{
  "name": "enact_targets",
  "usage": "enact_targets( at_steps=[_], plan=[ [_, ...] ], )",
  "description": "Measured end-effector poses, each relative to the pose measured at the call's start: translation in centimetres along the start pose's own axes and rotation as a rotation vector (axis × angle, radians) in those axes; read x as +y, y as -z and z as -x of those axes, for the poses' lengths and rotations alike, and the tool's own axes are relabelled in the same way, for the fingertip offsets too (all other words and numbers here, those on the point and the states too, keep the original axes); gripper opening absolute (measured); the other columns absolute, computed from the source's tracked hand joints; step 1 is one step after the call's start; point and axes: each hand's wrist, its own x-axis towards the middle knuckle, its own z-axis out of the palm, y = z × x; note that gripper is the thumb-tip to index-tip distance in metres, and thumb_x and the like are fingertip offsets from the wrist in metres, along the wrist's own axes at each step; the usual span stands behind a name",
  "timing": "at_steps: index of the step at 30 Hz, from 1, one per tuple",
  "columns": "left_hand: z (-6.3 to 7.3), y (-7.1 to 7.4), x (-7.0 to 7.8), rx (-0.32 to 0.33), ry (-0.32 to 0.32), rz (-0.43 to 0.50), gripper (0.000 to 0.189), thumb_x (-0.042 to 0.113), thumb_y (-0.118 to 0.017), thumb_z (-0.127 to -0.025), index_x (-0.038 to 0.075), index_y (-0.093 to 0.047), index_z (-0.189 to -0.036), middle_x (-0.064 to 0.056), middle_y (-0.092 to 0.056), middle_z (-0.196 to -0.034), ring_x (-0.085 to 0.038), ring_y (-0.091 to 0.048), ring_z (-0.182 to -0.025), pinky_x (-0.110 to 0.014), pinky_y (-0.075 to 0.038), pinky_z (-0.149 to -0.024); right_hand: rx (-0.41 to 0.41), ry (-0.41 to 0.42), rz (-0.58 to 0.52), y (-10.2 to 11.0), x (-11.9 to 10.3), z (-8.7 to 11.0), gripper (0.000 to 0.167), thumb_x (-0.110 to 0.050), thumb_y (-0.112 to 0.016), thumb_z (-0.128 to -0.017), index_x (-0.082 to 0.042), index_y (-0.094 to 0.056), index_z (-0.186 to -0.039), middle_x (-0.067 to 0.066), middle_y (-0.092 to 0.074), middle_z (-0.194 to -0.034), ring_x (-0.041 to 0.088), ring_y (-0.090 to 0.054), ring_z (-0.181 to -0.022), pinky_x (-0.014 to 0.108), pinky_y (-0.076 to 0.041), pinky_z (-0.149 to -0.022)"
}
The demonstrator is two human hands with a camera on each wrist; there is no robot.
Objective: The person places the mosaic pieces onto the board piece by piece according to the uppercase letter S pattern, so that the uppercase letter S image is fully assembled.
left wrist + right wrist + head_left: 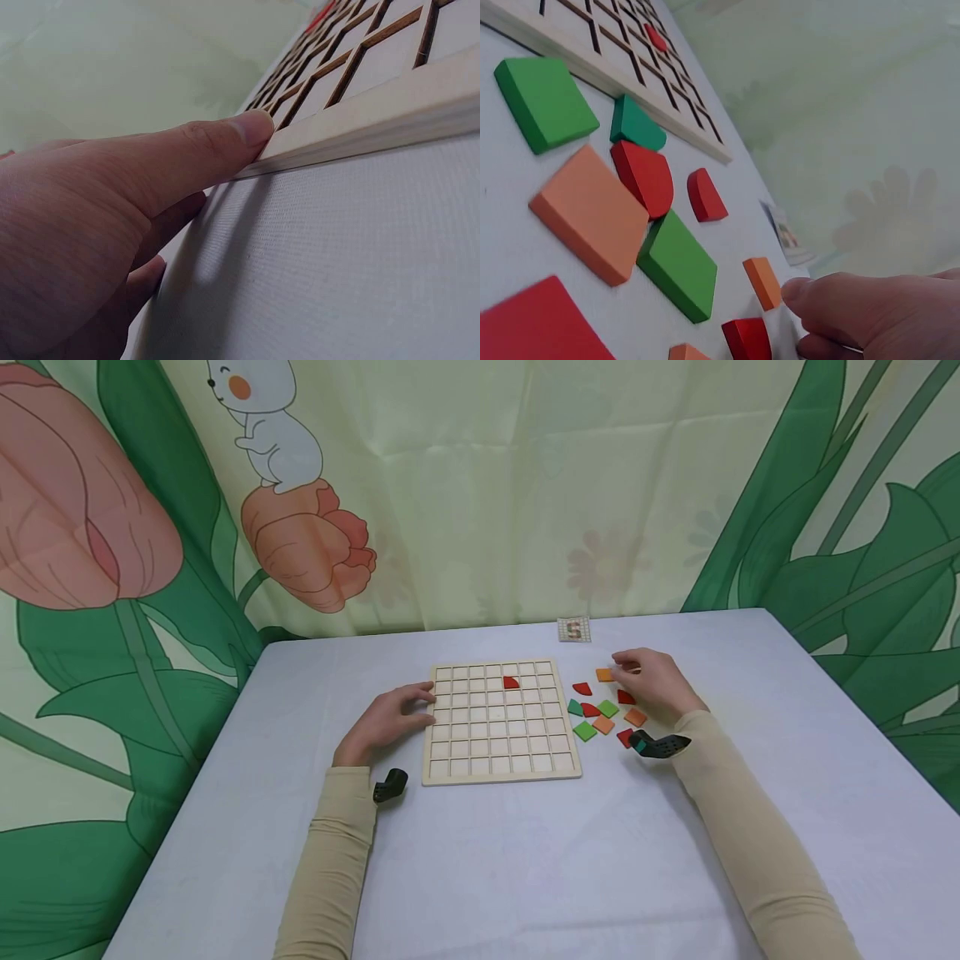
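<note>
A wooden grid board [502, 779] lies flat, with one red quarter-round piece [511, 682] in a cell towards the far side. My left hand [387, 718] rests at the board's left edge; in the left wrist view its thumb [251, 127] touches the rim. At the far end of the loose pieces is my right hand [654, 678], its fingers bent. Its thumb tip [795, 289] is right at the edge of an orange square piece [763, 283], which lies on the table. Nearby lies a red piece [748, 339].
Right of the board lie several loose pieces, among them a green square [585, 731], a teal piece [574, 707] and a red quarter-round piece [582, 689]. A small patterned card [573, 629] lies by the table's back edge. A printed curtain [480, 510] hangs behind.
</note>
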Motion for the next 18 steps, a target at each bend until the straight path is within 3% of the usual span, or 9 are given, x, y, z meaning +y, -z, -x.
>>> enact_targets(
  at_steps=[14,18],
  plan=[
    [-0.1,0.0,-0.3,0.000,-0.018,0.002,0.035,0.024,-0.075,-0.088,0.011,-0.067,-0.119,0.001,-0.048,-0.147,-0.021,-0.035,-0.141,-0.039,-0.025,-0.117,-0.051,0.019,0.051,-0.3,0.9,-0.9,0.051,-0.020,-0.060,-0.097,0.003,-0.048,-0.141,0.023,-0.050,-0.138,0.038,-0.044,-0.124,0.056,-0.039,-0.106],
    [-0.1,0.0,-0.3,-0.003,-0.025,0.000,0.034,0.024,-0.075,-0.088,0.011,-0.067,-0.119,0.001,-0.049,-0.147,-0.021,-0.035,-0.141,-0.040,-0.026,-0.117,-0.050,0.058,0.072,-0.5,0.8,-1.2,0.050,-0.019,-0.062,-0.096,0.004,-0.050,-0.139,0.024,-0.051,-0.137,0.038,-0.045,-0.123,0.055,-0.039,-0.106]
  ],
)
